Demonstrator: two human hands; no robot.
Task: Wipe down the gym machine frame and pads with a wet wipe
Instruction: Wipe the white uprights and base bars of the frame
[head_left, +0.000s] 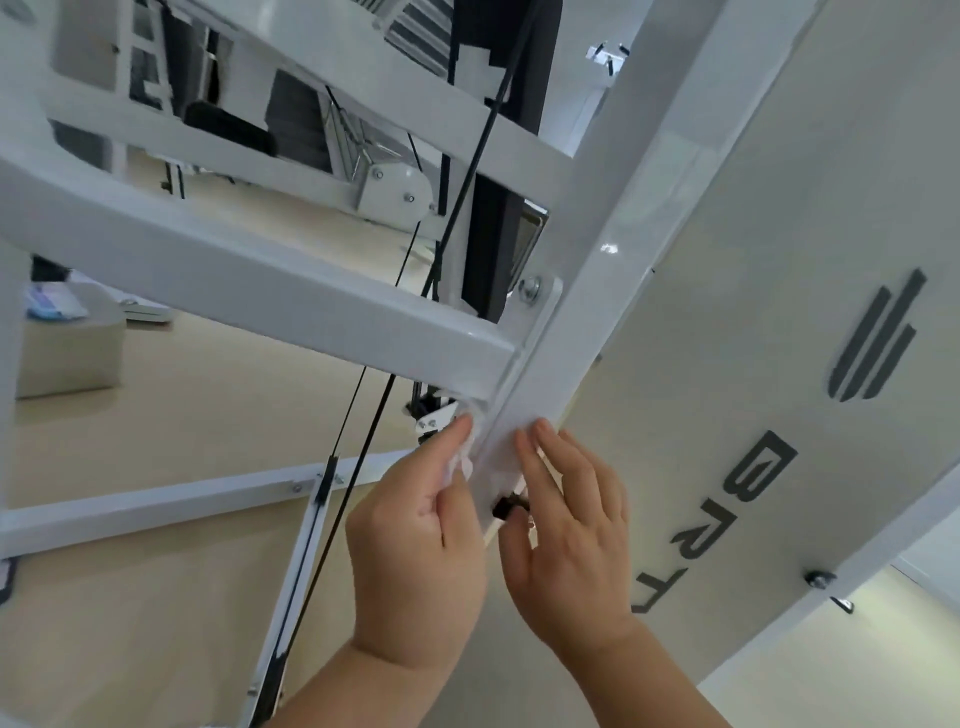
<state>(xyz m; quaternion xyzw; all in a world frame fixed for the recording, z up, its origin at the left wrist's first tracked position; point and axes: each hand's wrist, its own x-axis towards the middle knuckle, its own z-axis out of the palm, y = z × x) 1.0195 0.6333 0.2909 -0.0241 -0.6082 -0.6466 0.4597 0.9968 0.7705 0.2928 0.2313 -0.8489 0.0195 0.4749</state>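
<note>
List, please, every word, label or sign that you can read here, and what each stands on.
"BRT": dark letters, turned sideways, on the white side panel.
Striped emblem above them, same panel: a sign, no letters.
Blue-and-white packet on the box at left: too blurred to read.

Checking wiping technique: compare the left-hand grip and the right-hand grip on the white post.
The left-hand grip holds a crumpled white wet wipe with curled fingers; the right-hand grip holds nothing. The left-hand grip is at the left edge of the white painted metal frame post; the right-hand grip lays straight fingers flat on its face. Both touch that post below the white cross beam joint.
</note>
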